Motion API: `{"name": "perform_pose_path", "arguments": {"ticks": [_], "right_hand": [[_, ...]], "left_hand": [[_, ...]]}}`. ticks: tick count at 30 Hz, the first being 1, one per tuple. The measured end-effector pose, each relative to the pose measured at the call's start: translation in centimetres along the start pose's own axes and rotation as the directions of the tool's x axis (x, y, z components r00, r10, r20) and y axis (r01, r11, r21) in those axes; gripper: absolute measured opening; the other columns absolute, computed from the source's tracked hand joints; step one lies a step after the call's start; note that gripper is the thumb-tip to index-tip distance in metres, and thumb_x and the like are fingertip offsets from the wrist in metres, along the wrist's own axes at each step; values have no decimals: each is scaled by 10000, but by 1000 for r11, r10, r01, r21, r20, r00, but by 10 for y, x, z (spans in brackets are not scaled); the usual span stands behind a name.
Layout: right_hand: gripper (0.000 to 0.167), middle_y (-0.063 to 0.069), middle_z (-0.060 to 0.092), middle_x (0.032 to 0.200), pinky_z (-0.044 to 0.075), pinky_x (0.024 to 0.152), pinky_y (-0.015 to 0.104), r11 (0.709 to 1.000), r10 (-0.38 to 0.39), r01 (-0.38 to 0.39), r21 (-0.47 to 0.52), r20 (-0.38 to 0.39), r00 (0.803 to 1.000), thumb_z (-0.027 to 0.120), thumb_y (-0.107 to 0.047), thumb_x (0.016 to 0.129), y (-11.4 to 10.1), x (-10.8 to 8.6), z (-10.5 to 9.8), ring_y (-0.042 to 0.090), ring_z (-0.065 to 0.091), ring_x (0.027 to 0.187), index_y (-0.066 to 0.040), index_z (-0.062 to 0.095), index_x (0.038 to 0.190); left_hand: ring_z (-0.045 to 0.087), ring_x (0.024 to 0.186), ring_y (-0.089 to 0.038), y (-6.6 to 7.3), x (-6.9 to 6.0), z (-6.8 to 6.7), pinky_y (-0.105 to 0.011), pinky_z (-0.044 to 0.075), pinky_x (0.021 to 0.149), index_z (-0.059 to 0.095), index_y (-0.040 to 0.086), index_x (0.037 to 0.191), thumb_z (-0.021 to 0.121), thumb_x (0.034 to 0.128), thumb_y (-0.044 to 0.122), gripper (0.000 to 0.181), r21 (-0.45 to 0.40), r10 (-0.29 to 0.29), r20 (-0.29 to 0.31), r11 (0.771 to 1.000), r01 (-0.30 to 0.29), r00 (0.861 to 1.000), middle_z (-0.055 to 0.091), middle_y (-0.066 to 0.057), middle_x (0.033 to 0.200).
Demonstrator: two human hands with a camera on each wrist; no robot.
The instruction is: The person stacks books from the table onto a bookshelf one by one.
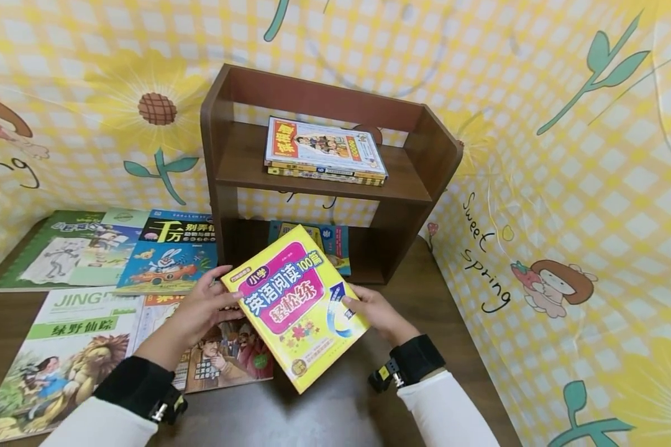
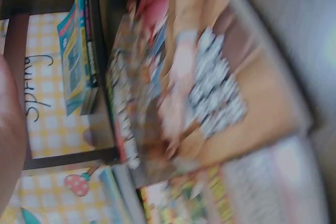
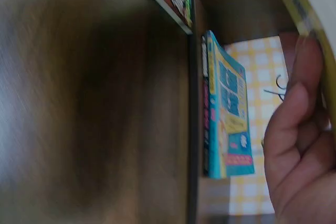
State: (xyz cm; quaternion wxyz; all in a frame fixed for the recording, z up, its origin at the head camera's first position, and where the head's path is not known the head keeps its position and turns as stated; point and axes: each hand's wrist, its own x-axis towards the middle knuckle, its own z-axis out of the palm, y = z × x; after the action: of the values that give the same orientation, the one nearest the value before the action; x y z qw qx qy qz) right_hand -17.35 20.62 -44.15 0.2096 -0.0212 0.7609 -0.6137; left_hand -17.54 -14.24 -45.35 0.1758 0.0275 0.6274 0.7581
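A yellow book [image 1: 299, 310] with a pink title panel is held tilted in front of the shelf, its cover facing up. My left hand [image 1: 204, 310] holds its left edge. On the right edge, my right hand [image 1: 377, 313] grips it with the thumb on the cover; the right wrist view shows curled fingers [image 3: 304, 114] against the book's side. Behind it, blue books [image 3: 226, 114] lie on the lower level of the brown wooden bookshelf [image 1: 324, 192]. A stack of books [image 1: 324, 146] lies flat on the upper level.
Left of the shelf, several books lie on the table: a green one [image 1: 61, 254], a blue rabbit-cover one [image 1: 168, 264], a white one [image 1: 73, 360], and a brown-toned one [image 1: 229, 354] beneath my left hand. A yellow checked cloth [image 1: 537, 186] hangs behind and at the right.
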Motion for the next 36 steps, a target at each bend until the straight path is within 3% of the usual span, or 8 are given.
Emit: {"name": "perform_pose_path", "arguments": {"ticks": [5, 11, 17, 21, 27, 32, 36], "right_hand": [[463, 77, 683, 887, 566, 705, 294, 998, 8, -4, -57, 73, 997, 541, -249, 997, -19, 9, -17, 176, 686, 757, -105, 473, 1432], [462, 97, 689, 897, 576, 738, 318, 992, 39, -32, -125, 57, 998, 576, -272, 978, -35, 20, -26, 204, 699, 770, -146, 505, 1417], [441, 97, 695, 880, 569, 687, 286, 990, 50, -52, -133, -24, 998, 632, -276, 944, -35, 32, -26, 189, 695, 721, -126, 573, 1355], [450, 89, 689, 867, 558, 659, 268, 987, 57, -60, -148, -28, 998, 630, -263, 947, -35, 37, -27, 175, 685, 690, -116, 560, 1367], [431, 88, 696, 877, 566, 654, 281, 988, 68, -73, -133, -39, 997, 628, -251, 948, -34, 40, -29, 173, 686, 689, -104, 575, 1349], [459, 118, 703, 929, 584, 681, 315, 993, 90, -98, -71, -105, 990, 667, -242, 923, -30, 44, -27, 188, 698, 718, -110, 564, 1351], [613, 138, 686, 983, 584, 706, 322, 992, 115, -122, -28, -176, 978, 694, -254, 903, -26, 46, -23, 195, 695, 746, -140, 439, 1448]], "left_hand": [[667, 949, -210, 15, 5, -5, -412, 574, 794, 68, 115, 1551, 656, 912, 69, 869, 135, 26, 140, 990, -45, 990, 531, -166, 1230], [667, 932, -234, 24, 7, -3, -410, 579, 773, 115, 73, 1542, 738, 838, 49, 941, 229, -3, 179, 973, -39, 984, 564, -206, 1196], [657, 942, -237, 22, 8, 3, -400, 578, 775, 21, 104, 1557, 739, 819, 0, 1035, 188, 26, 248, 979, -74, 968, 497, -271, 1238], [657, 967, -225, 20, 10, 5, -369, 571, 798, -41, 156, 1560, 752, 797, -26, 1115, 158, 46, 294, 983, -96, 955, 477, -249, 1266], [655, 990, -223, 19, 10, 7, -354, 564, 817, -66, 172, 1558, 771, 772, -37, 1167, 170, 41, 325, 980, -101, 945, 433, -261, 1336], [642, 994, -202, 19, 7, 10, -351, 564, 817, -61, 144, 1556, 751, 802, -17, 1121, 162, 34, 331, 982, -92, 943, 391, -287, 1358], [640, 995, -184, 18, 4, 12, -337, 562, 823, 0, 97, 1556, 730, 827, -2, 1036, 164, 34, 300, 983, -87, 953, 433, -302, 1332]]}}
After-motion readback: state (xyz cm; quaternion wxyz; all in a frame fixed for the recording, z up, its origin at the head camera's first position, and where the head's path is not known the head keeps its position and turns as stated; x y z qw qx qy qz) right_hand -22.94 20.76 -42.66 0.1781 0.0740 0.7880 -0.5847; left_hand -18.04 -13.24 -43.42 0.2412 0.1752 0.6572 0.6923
